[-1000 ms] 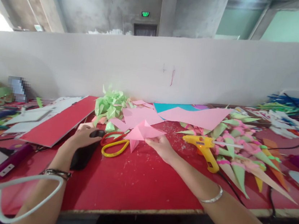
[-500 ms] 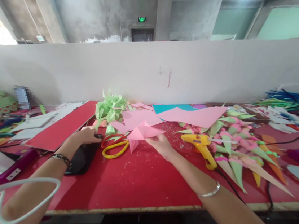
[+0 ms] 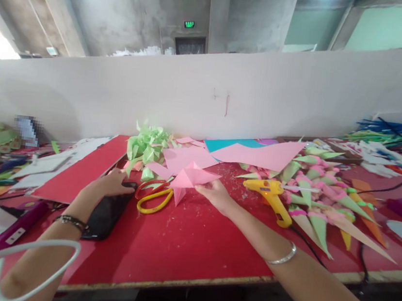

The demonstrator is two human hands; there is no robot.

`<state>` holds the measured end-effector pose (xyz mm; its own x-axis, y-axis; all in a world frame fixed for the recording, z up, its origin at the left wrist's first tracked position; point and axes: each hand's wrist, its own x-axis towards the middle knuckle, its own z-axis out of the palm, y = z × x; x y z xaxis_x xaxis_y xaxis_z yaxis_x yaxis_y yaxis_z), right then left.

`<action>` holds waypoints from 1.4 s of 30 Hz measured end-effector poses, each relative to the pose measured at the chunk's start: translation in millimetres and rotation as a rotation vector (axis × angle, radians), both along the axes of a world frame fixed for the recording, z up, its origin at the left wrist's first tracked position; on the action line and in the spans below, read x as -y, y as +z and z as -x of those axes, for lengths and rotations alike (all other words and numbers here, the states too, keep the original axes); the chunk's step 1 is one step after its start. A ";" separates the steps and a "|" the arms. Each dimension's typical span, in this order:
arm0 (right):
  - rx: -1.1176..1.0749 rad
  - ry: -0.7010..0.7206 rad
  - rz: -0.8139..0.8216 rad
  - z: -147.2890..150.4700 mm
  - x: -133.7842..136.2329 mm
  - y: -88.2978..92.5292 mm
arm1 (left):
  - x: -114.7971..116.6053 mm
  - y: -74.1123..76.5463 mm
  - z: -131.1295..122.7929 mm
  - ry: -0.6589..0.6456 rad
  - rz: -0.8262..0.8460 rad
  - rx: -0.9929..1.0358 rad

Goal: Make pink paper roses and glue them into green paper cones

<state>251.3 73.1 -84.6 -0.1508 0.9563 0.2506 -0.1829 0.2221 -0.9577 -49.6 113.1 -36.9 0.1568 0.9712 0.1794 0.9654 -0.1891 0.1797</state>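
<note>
Hidden or unclear:
- The blades of the scissors were covered by the pink paper star; only the red and yellow handle loops were seen.
- The far end of the black phone was covered by the left hand. The fingers were bent over that end. Whether the phone was gripped or merely pressed down could not be told.
- A small patch at the left edge was pixelated, and nothing could be read there.
- The white cable was cut off by the lower left corner of the frame, and both forearms were cut off by the bottom edge.
- The paper cones on the right were blurred into one heap; single pieces were hard to separate.

Positions:
- The pink paper star was held at its right-hand point, pinched between thumb and fingers of the right hand.
- The star was raised slightly above the red table, just beyond the scissors and in front of the green paper scraps.
- The left hand was well apart from the star, with the scissors handles between them.
- The yellow glue gun was lying near the right hand, on its right side, untouched.
</note>
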 end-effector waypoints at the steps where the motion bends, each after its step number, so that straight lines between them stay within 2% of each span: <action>1: -0.008 -0.017 0.013 0.3 0.9 0.9 | 2.3 5.3 -6.4 -0.003 -0.041 0.007; 3: -0.041 -0.039 0.048 1.0 2.7 2.6 | 8.5 16.8 -28.1 0.002 -0.172 0.075; 4: -0.067 -0.041 0.069 1.2 3.4 3.2 | 12.1 21.6 -42.8 -0.052 -0.187 0.150; 5: -0.101 -0.041 0.089 1.3 3.8 3.6 | 15.8 24.8 -59.0 -0.119 -0.122 0.239; 7: -0.178 -0.037 0.128 0.7 3.4 3.6 | 22.5 24.5 -92.0 -0.271 0.148 0.391; 9: -0.244 -0.039 0.157 -0.7 1.6 3.1 | 26.3 14.7 -119.8 -0.330 0.229 0.573; 11: -0.279 -0.037 0.169 -2.4 -0.7 2.8 | 26.6 -1.5 -138.9 -0.382 0.276 0.869; 14: -0.311 -0.021 0.184 -3.6 -2.3 3.1 | 24.3 -25.1 -152.9 -0.320 0.221 1.350; 16: -0.318 -0.015 0.196 -2.8 -1.7 3.1 | 24.5 -33.7 -155.7 -0.274 0.206 1.481; 18: -0.289 0.008 0.185 -1.3 -0.4 2.2 | 27.3 -35.7 -156.0 -0.262 0.239 1.420; 22: -0.222 0.085 0.138 0.1 0.5 -3.1 | 35.6 -29.9 -155.4 -0.243 0.262 1.167; 26: -0.182 0.027 0.158 -3.3 -1.6 -5.1 | 37.9 -28.3 -155.2 -0.185 0.209 1.042; 29: -0.105 0.001 0.152 -5.9 -0.9 0.4 | 36.9 -32.5 -154.7 -0.185 0.189 0.999; 35: 0.054 0.019 0.070 -7.2 3.7 8.7 | 37.0 -40.1 -155.4 -0.308 0.068 0.958; 39: 0.090 0.031 0.048 -7.4 4.2 6.7 | 39.4 -43.1 -156.3 -0.439 0.053 1.019; 42: 0.085 0.040 0.035 -6.8 4.1 6.4 | 42.2 -44.7 -156.2 -0.483 0.065 1.029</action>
<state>258.1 69.0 -78.2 -0.2088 0.9569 0.2020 -0.1085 0.1826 -0.9772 106.7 70.9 -81.7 0.3243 0.8615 0.3908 0.1831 -0.4624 0.8675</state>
